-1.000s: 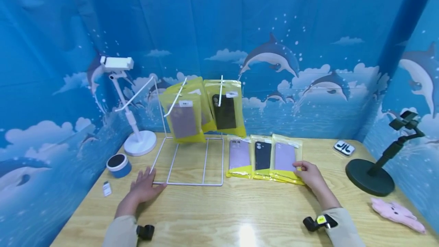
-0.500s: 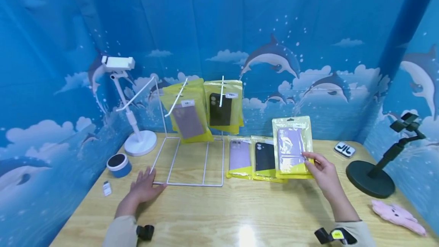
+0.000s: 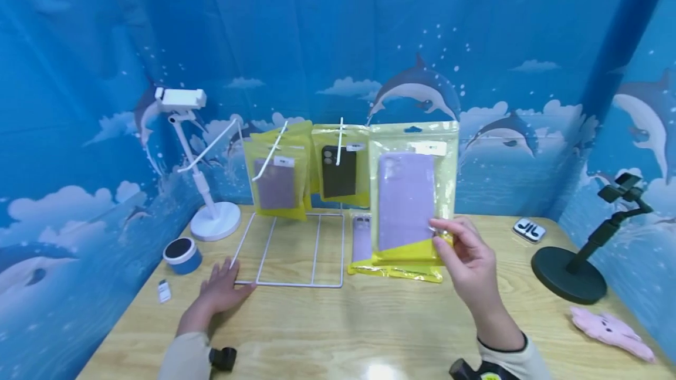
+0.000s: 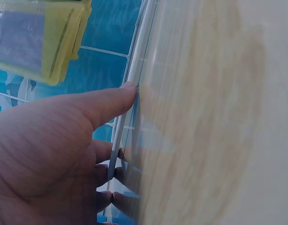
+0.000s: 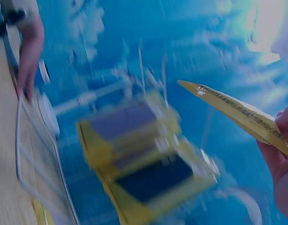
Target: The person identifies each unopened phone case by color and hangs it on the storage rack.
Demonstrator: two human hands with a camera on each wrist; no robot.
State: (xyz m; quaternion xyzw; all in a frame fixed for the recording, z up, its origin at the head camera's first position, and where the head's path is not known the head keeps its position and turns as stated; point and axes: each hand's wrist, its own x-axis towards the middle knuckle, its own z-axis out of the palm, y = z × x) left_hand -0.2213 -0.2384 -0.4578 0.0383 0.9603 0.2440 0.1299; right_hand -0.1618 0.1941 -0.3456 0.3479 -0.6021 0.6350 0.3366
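Observation:
My right hand (image 3: 470, 257) pinches the lower right corner of a clear and yellow bag holding a purple phone case (image 3: 406, 198). The bag is raised upright, right of the white wire display rack (image 3: 301, 284); the right wrist view shows its yellow bottom edge (image 5: 237, 110). On the rack's hooks hang bagged phone cases, purple ones (image 3: 277, 183) on the middle hook and a black one (image 3: 340, 175) on the right hook. My left hand (image 3: 222, 289) rests at the rack's front left corner, thumb (image 4: 111, 101) against the front bar. The left hook (image 3: 208, 145) holds nothing.
Behind the raised bag lies a bagged purple case (image 3: 361, 242), another bag mostly hidden. At left stand a white phone stand (image 3: 216, 220), a blue jar (image 3: 183, 255) and a small white item (image 3: 164, 291). Rightward are a black stand (image 3: 569, 273), an earphone case (image 3: 530, 228) and a pink plush (image 3: 612, 332).
My right hand has picked the rightmost bagged purple phone case off the table and carried it up and left towards the rack. The hanging bags have swayed slightly. My left hand has stayed put.

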